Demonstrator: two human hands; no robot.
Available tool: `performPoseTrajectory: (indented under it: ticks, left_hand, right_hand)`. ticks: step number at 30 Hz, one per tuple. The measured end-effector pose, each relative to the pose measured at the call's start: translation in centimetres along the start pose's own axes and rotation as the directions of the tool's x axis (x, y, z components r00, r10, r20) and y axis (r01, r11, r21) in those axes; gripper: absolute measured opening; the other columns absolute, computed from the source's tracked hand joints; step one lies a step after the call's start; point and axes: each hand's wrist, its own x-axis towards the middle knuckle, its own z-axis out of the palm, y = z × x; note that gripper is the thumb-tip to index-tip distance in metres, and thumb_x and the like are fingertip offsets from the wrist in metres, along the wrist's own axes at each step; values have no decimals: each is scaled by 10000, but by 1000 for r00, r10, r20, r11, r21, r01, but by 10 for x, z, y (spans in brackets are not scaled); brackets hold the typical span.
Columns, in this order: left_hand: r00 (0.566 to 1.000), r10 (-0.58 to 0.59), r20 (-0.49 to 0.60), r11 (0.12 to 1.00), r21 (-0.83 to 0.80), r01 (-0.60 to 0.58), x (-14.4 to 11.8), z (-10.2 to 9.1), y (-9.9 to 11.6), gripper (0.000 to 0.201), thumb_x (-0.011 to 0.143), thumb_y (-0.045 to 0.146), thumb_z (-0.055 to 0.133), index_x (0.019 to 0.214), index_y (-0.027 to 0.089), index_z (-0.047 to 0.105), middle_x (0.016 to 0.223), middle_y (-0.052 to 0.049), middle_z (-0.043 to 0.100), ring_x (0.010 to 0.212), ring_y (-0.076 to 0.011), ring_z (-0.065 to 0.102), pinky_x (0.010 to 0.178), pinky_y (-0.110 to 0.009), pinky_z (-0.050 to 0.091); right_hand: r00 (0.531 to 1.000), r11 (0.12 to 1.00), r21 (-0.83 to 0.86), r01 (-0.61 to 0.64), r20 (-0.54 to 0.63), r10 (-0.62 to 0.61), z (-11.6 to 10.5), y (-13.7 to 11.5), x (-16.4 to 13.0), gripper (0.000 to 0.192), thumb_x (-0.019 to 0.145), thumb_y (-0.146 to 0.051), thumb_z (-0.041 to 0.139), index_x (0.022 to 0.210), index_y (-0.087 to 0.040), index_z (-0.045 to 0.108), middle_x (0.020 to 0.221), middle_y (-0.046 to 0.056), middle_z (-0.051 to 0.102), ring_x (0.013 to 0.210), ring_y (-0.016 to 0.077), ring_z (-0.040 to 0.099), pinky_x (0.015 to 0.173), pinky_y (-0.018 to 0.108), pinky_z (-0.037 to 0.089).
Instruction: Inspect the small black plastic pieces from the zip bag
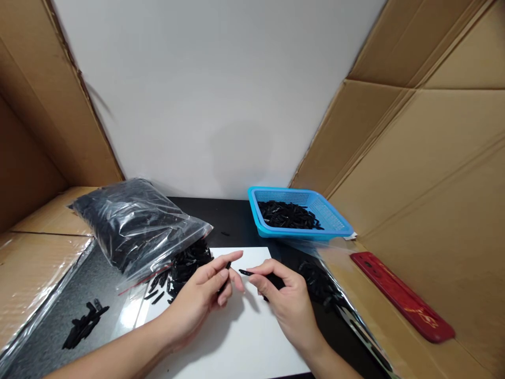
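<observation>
Over a white sheet both my hands work close together. My left hand is closed on a slim black piece, whose tip shows between thumb and fingers; more black shows below, partly hidden. Between thumb and forefinger my right hand pinches another small, elongated black piece. Dark material also shows within the right hand's fingers, too covered to make out. Just behind my left hand lies a heap of similar black pieces, some scattered onto the sheet's left edge.
A clear zip bag full of black pieces lies at the left. A blue basket holding more stands at back right. Small piles lie left and right. A red case rests by the cardboard wall.
</observation>
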Motion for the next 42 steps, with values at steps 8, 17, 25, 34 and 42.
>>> performPoseTrajectory:
  ticks: [8,17,25,34,42]
  left_hand:
    - [993,82,84,996,22,-84,-1,3,-1,290,897,433,603,847,189,454,728,-40,719,485,-59,312,516,-252,174]
    - [992,70,108,991,104,-81,-2,2,-3,329,914,445,566,743,209,414,569,-26,702,451,-73,263,469,-246,148]
    - [989,8,145,984,173,-33,-5,3,1,302,901,432,566,733,217,436,443,40,589,426,-83,245,473,-257,142]
    - [997,17,73,999,31,-19,-3,2,2,121,790,201,616,903,194,572,762,13,621,616,-102,379,595,-245,269]
    - [985,106,139,988,96,-120,1,-4,-8,232,859,302,655,1030,158,595,867,-52,671,658,-120,564,623,-256,415]
  right_hand:
    - [997,994,70,-81,20,80,0,-1,0,312,760,-455,742,663,-174,651,544,-30,484,501,110,402,415,214,283]
    - [915,681,613,-402,293,277,0,-7,6,286,815,-410,637,690,-195,497,533,-57,521,365,31,217,354,151,138]
    - [955,943,209,-257,206,215,-3,-6,3,228,769,-386,749,846,-191,658,582,-44,555,439,72,402,373,167,258]
    - [988,994,44,-96,127,90,-4,-4,1,203,810,-388,704,784,-187,709,643,12,627,542,132,518,462,230,400]
    - [972,957,174,-232,89,219,-2,-4,0,350,772,-477,738,656,-189,577,522,-36,516,443,87,406,362,186,264]
